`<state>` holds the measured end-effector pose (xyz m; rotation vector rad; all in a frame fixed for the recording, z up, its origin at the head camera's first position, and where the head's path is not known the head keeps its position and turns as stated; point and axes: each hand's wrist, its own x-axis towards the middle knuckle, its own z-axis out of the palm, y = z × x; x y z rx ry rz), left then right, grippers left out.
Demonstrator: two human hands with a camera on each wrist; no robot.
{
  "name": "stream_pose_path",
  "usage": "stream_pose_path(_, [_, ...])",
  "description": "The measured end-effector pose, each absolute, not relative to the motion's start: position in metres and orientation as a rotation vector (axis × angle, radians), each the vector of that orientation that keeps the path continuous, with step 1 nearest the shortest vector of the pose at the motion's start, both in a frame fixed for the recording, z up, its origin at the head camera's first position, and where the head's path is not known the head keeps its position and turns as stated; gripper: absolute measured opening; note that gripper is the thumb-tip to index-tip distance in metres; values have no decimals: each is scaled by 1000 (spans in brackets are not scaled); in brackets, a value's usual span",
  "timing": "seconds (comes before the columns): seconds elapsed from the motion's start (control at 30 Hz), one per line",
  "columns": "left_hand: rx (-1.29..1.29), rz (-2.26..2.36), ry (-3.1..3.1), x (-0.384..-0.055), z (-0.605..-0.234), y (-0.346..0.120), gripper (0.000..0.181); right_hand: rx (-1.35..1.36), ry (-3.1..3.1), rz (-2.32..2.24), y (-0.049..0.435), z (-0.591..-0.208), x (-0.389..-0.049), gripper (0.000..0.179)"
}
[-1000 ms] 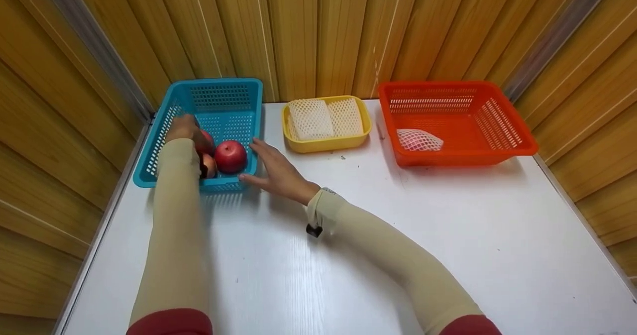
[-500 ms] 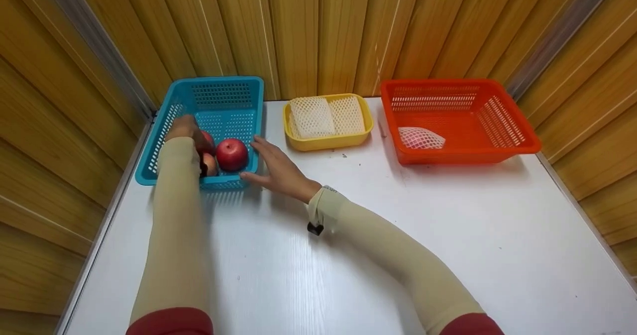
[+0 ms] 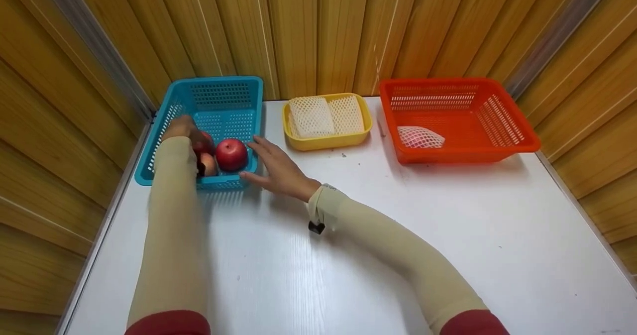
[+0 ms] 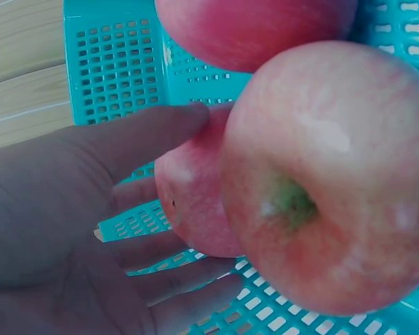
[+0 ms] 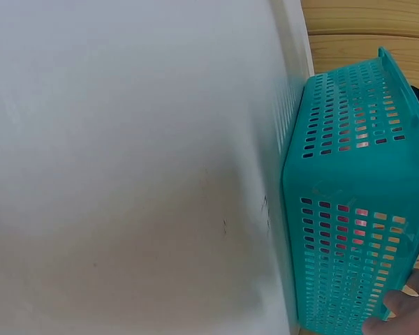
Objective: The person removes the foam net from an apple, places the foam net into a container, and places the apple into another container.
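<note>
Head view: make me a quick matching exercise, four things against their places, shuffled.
Things
1. Left hand
2. Right hand
3. Yellow box
4. Orange basket

Places
A. At the right rim of the blue basket
B. Rightmost container on the table
C. Inside the blue basket, left of the visible apples
D. Between the two baskets

Pairs: 1-C, 2-A, 3-D, 4-B

Pale glare streaks the desk (image 3: 293, 260); soft, striped shadow lies before the blue basket (image 3: 221, 95). In the left wrist view, the left hand (image 4: 77, 216) looks dim, the front apple (image 4: 349, 202) shiny.
</note>
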<state>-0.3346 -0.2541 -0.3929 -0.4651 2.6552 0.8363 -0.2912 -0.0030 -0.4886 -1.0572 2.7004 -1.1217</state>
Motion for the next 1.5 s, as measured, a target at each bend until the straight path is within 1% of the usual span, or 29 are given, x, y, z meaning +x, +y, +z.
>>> stream_pose_path(0.07, [-500,900,2637,-331,-390,-253,67,-1092,2717,-1097,-1,-487,-292,84])
stream_pose_path(0.3, [-407,767,2752,-344,-397,-265,66,-1194,2791,-1035,8,-479,-297,84])
stream_pose_path(0.5, [-405,986,2685,-348,-401,-266,78,-1204,2832,-993,20,-470,-302,86])
stream_pose_path(0.67, [-352,1024,2724,-351,-404,-263,78,-1210,2878,-914,33,-466,-306,90])
stream_pose_path(0.9, [-239,1066,2828,-354,-404,-257,82,-1189,2938,-849,51,-459,-315,94])
stream_pose_path(1.13, [-101,1100,2939,-354,-402,-247,81,-1182,2993,-811,69,-448,-324,94])
stream_pose_path(1.33, [26,1148,3003,-354,-400,-236,81,-1114,3038,-821,89,-436,-331,94])
stream_pose_path(1.5, [62,1198,3003,-351,-398,-224,83,-1054,3060,-825,107,-426,-339,93])
